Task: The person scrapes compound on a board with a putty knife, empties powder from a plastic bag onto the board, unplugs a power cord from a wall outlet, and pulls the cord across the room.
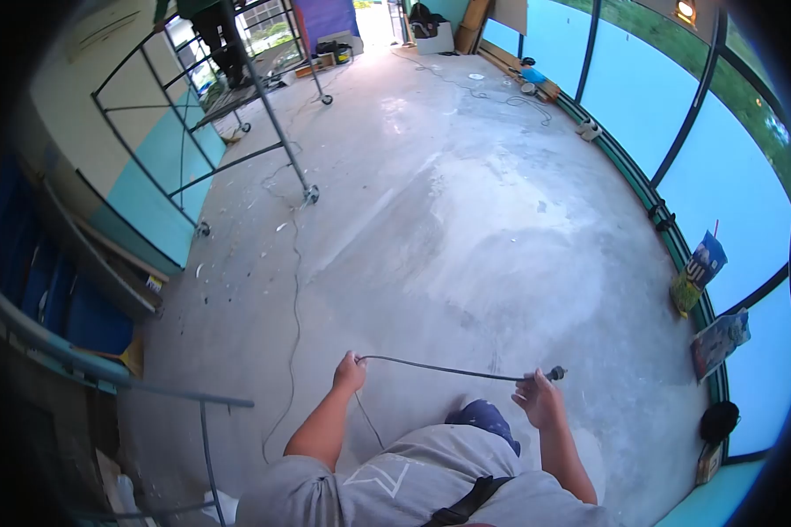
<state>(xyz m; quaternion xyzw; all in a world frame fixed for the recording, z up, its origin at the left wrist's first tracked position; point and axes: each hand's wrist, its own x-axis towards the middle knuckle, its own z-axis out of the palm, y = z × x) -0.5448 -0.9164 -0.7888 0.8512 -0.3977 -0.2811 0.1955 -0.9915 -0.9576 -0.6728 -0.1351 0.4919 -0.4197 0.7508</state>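
A black power cord (444, 367) stretches between my two hands in front of my body. My left hand (350, 372) is closed around it, and a thinner-looking length hangs from this hand down toward the floor. My right hand (540, 400) pinches the cord close to its end, where a black plug (555, 373) sticks out past the fingers. Between the hands the cord is nearly straight, sagging slightly to the right.
A wheeled metal scaffold (277, 145) stands at the upper left, with a person (215, 35) on it. A thin cable (296, 299) snakes along the concrete floor (395, 299). Bags (699, 272) line the right window ledge. A metal rail (185, 391) juts in at lower left.
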